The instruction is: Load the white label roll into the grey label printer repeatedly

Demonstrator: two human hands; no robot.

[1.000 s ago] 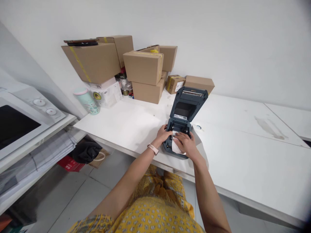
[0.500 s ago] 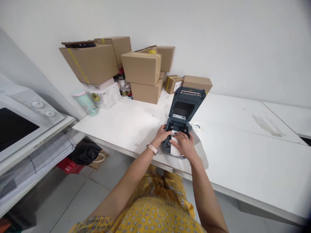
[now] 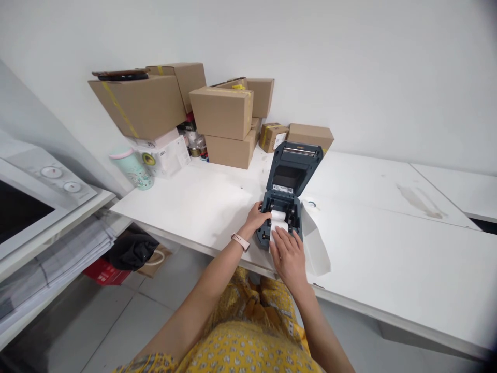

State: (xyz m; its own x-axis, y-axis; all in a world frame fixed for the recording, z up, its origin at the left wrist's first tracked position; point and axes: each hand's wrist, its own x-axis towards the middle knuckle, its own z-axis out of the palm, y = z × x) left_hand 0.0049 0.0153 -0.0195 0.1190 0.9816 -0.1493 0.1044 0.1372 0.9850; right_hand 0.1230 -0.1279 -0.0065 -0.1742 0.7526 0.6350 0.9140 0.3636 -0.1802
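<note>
A dark blue-grey label printer (image 3: 265,241) stands near the table's front edge, its lid (image 3: 294,165) raised. Inside it sits a roll of white label paper (image 3: 278,214), with a strip running toward the front. My left hand (image 3: 255,218) grips the printer's left wall, thumb over the rim by the roll and fingers along the outside. Over the front of the printer lies my right hand (image 3: 289,255), fingers stretched out on the paper strip, whose front end it partly hides. A loose piece of white paper (image 3: 317,248) rests on the table just right of the printer.
Cardboard boxes (image 3: 223,114) are stacked along the wall behind. A mint tumbler (image 3: 134,168) and a white box (image 3: 166,158) stand at the back left. Far left is a microwave (image 3: 58,181) on a shelf. The white table (image 3: 388,233) stretches rightward.
My right hand has drawn back from the roll toward the printer's front, uncovering the roll and part of the strip. My left hand stays at the left wall. The view has shifted slightly.
</note>
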